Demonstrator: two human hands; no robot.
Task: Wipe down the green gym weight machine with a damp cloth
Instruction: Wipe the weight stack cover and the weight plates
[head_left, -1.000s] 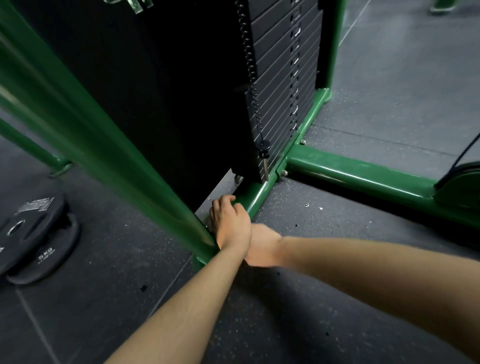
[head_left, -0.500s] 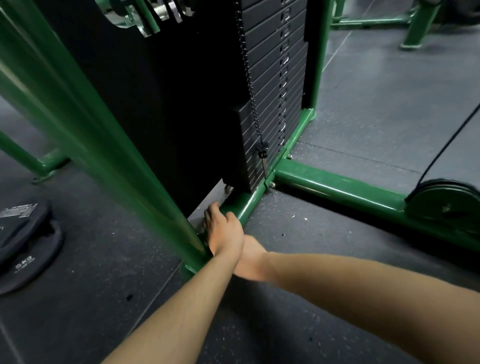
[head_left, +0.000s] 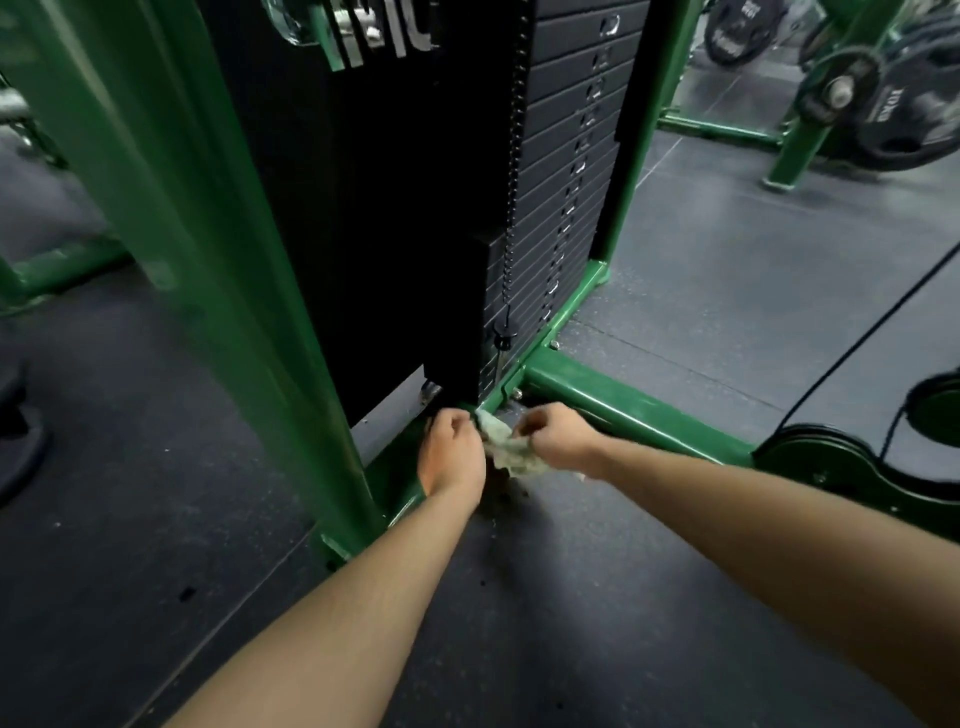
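Fingers first: left hand (head_left: 451, 451) is curled, fingertips pinching one end of the cloth (head_left: 509, 447); right hand (head_left: 553, 435) is curled too, gripping the other end. Cloth is pale, crumpled, bunched btwn the two hands, hanging just above the floor (head_left: 519, 597) near the base rail (head_left: 623, 410) of the green machine. Both hands sit low, right by the corner where the rail meets the frame under the weight stack (head_left: 566, 171); left hand is just beside the foot of the big green upright (head_left: 208, 260).

Looks like a re-fold or re-grip of the cloth, maybe a wring, can't tell which. To do it well imo: spread the cloth flat to a clean face, keep it off the gritty floor, then press w/ flat fingers along the rail and into the corner by the bolts. Work top to bottom on the upright, avoid snagging the selector chain (head_left: 511, 208). Most of the frame prob still to go.
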